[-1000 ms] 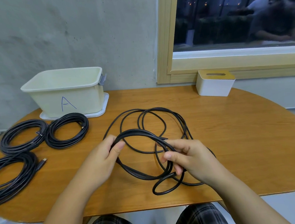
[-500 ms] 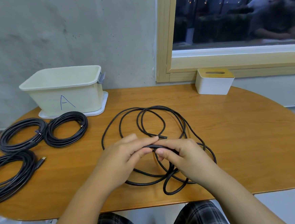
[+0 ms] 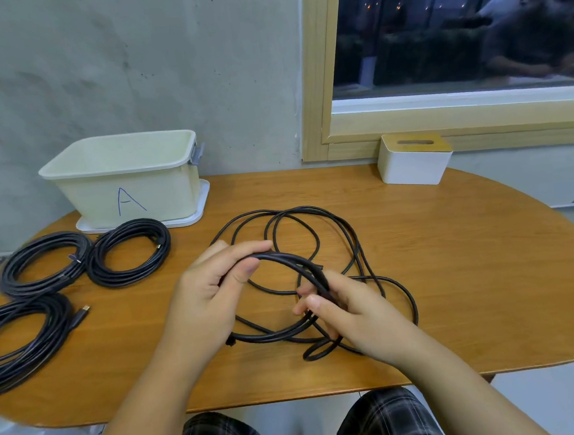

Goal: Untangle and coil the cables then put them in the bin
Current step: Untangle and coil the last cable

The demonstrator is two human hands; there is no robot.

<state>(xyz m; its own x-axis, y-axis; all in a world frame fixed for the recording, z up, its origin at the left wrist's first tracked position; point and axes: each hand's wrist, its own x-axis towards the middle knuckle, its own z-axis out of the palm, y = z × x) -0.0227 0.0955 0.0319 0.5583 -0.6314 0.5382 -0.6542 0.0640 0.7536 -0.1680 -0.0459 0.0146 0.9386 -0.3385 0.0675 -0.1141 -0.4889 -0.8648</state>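
A loose black cable (image 3: 343, 226) sprawls in loops across the middle of the wooden table (image 3: 472, 271). My left hand (image 3: 209, 292) grips a bundle of its loops between thumb and fingers, raised a little off the table. My right hand (image 3: 351, 311) pinches the same bundle lower down on its right side. Three coiled black cables lie at the left: one (image 3: 43, 264), one (image 3: 128, 252) and one (image 3: 20, 341) with a plug sticking out. The cream bin (image 3: 121, 182) marked "A" stands at the back left on a white tray.
A white box with a wooden lid (image 3: 413, 159) sits at the back right under the window frame. The table's right half is bare wood. The rounded front edge runs just above my knees.
My hands have drawn apart along the cable bundle. The left hand lifted its part up and left; the right hand slid down and right, opening a loop between them.
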